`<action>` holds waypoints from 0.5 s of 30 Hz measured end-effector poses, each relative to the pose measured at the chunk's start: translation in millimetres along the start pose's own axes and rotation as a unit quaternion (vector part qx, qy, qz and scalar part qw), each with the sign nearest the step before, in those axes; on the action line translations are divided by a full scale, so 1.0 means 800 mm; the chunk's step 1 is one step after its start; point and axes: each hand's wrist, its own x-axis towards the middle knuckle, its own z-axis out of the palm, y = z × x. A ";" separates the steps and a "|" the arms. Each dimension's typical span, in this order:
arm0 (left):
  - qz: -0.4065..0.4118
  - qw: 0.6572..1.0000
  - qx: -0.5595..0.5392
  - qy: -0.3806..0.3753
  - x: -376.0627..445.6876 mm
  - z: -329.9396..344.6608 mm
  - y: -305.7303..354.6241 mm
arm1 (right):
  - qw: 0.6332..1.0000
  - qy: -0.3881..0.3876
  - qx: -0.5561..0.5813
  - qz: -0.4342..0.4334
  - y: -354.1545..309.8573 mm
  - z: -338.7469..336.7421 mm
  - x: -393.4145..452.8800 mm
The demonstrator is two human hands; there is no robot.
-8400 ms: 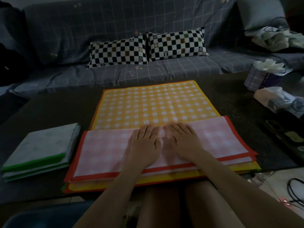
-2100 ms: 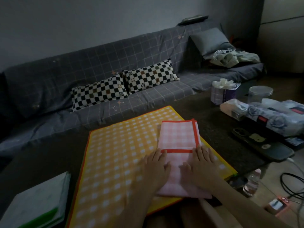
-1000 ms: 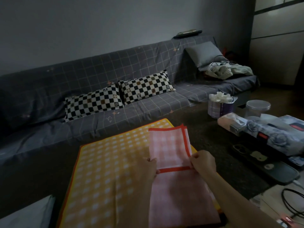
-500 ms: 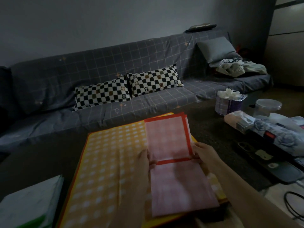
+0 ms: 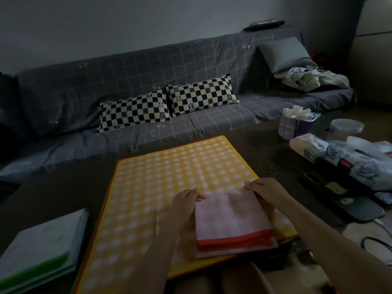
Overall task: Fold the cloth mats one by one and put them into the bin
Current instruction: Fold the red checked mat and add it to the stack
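The pink checked cloth mat, folded into a compact rectangle with its orange-red border along the near edge, lies on the yellow checked mat at that mat's near right corner, close to the near edge of the dark coffee table. The left hand rests at the folded mat's far left corner, fingers curled around the fold edge and gripping it. The right hand sits at the far right corner, fingertips bent down onto the fold edge and pinching it. The fold edge runs between the two hands; the rest of the pink mat extends from the fingers toward the person. A stack of folded mats with green borders lies at the table's near left corner, well apart from the hands. A tissue box and a round clear container stand toward the table's far right corner. Two checkered pillows lie on the grey sofa beyond the table.
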 end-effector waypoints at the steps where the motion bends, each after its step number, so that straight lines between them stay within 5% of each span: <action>1: 0.011 1.000 0.023 -0.011 -0.002 0.001 -0.001 | 0.999 0.002 -0.030 -0.020 0.003 0.002 0.000; 9: 0.077 0.966 0.247 -0.014 -0.019 0.022 0.006 | 0.984 0.051 -0.129 -0.111 0.003 0.024 -0.011; 12: 0.102 0.910 0.403 -0.007 -0.037 0.034 0.006 | 0.939 0.031 -0.296 -0.171 0.002 0.031 -0.016; 15: 0.098 0.892 0.441 0.001 -0.043 0.044 0.009 | 0.903 0.047 -0.394 -0.166 0.003 0.043 -0.024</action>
